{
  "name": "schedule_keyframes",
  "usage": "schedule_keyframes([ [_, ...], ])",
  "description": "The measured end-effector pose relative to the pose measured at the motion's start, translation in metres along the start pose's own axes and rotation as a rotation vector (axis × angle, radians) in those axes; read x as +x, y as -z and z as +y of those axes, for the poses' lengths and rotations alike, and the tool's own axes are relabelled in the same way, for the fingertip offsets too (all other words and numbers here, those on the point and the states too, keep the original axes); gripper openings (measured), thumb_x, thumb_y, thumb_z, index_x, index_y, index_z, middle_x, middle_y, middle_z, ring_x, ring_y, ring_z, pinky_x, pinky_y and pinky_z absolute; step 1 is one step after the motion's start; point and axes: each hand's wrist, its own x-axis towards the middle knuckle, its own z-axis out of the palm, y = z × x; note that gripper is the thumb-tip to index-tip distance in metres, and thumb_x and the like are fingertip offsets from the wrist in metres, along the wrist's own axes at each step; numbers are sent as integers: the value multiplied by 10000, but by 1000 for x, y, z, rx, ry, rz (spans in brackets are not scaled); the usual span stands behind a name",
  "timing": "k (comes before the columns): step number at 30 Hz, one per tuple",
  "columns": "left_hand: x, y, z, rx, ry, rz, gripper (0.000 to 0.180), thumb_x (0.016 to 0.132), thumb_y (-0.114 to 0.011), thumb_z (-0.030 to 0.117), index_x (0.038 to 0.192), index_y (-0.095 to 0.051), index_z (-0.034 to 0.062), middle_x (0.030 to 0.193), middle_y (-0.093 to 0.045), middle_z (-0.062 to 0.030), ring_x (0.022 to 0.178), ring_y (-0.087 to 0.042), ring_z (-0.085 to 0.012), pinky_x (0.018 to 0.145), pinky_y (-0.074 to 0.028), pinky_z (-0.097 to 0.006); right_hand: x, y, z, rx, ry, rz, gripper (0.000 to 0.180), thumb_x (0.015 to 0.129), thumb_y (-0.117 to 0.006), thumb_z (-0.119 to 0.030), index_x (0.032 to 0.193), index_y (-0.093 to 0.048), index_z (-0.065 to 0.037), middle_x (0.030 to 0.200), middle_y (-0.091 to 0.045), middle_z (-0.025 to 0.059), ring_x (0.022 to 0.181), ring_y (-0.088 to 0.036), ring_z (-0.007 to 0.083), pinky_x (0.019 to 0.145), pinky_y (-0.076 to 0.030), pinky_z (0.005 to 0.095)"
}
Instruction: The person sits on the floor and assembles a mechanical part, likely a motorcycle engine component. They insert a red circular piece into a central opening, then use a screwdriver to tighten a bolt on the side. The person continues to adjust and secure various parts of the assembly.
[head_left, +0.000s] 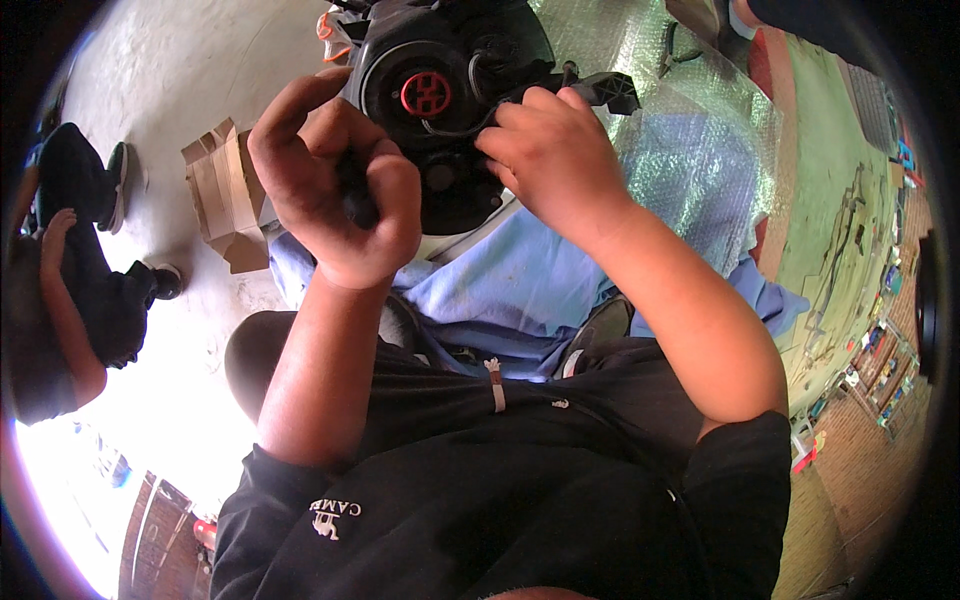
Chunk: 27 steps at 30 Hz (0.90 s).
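A black plastic headlight unit (440, 165) stands in front of me at the top of the view, its back facing me. A red slotted round part (426, 95) sits inside its large circular opening. My left hand (335, 180) is at the unit's left side, index finger bent toward the housing, thumb and other fingers curled together in a pinch. Anything between them is hidden. My right hand (555, 150) is closed against the unit's right side, beside a black bracket (612, 92). A thin wire (455, 133) runs up to its fingertips; what they grip is covered.
Bubble wrap (700, 140) and a blue cloth (500, 265) lie under and beside the unit. An opened cardboard box (225, 195) is on the floor at left, and pliers (678, 50) lie upper right. Another person (75, 260) is at far left.
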Motion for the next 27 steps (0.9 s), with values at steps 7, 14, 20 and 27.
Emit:
schedule_keyframes([
  [7, -2, -3, -5, -128, -33, 47, 545, 728, -421, -82, 1269, -353, -79, 709, -431, -21, 514, -369, -59, 493, -297, -170, -3, 2, -2, -11, 5, -9, 98, 766, -615, -125, 765, -701, -171, 809, -625, -13, 861, -589, 202, 781, -444, 362],
  [14, -2, -5, -4, -124, -36, 52, 546, 726, -428, -82, 1267, -357, -87, 706, -444, -21, 516, -387, -56, 494, -303, -167, -6, 2, -5, -5, -128, -1, 181, 685, -792, -146, 845, -707, -155, 842, -588, -25, 874, -564, 206, 810, -438, 358],
  [20, -2, -4, -6, -124, -32, 49, 543, 722, -434, -84, 1260, -362, -88, 699, -442, -18, 514, -385, -57, 496, -303, -168, -2, 0, -3, 33, -81, 14, 105, 693, -749, -144, 780, -690, -149, 815, -565, -14, 862, -564, 206, 802, -444, 356],
  [27, -2, -3, -6, -112, -33, 43, 534, 725, -434, -85, 1256, -369, -78, 704, -442, -19, 515, -381, -56, 497, -304, -172, -1, 1, 7, -36, 86, 57, 68, 742, -617, -149, 692, -654, -176, 795, -555, -15, 836, -561, 187, 757, -434, 356],
])
